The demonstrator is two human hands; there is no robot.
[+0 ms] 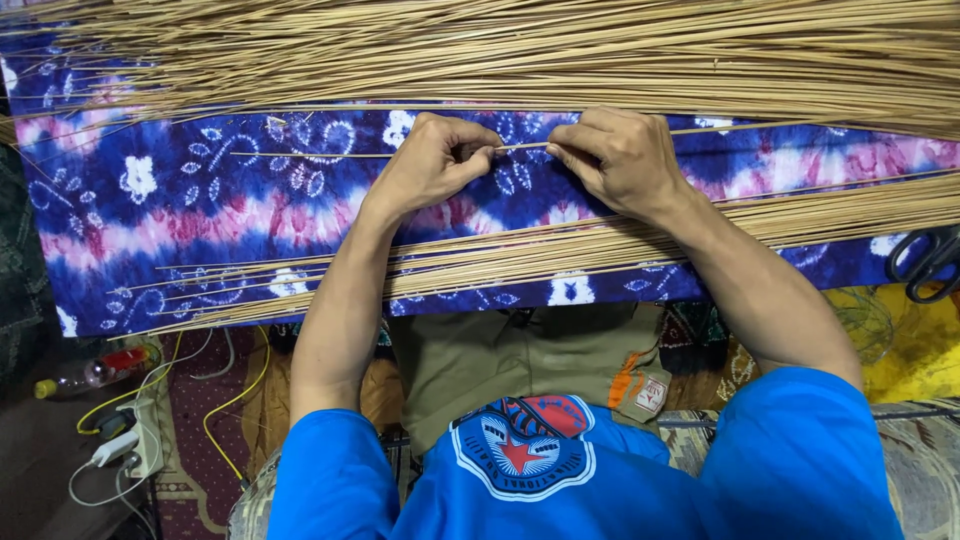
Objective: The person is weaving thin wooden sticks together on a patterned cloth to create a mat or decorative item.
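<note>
Left hand (430, 160) and right hand (620, 155) are both closed in a pinch on one thin stick (525, 146) — fingertips almost meeting at centre, over the blue-and-pink patterned cloth (200, 200). The stick lies left-right across the cloth, between the big far bundle of sticks (500, 50) and the near bundle (560, 250) under the wrists. Scissors (925, 262) sit at the right edge — well apart from the hands.

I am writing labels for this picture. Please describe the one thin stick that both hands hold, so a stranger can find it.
Find the blue, pink and white patterned cloth between two masses of straw-coloured sticks. The thin stick lies alone across its middle. Unlike its neighbours, it is pinched by the left hand and right hand.
</note>
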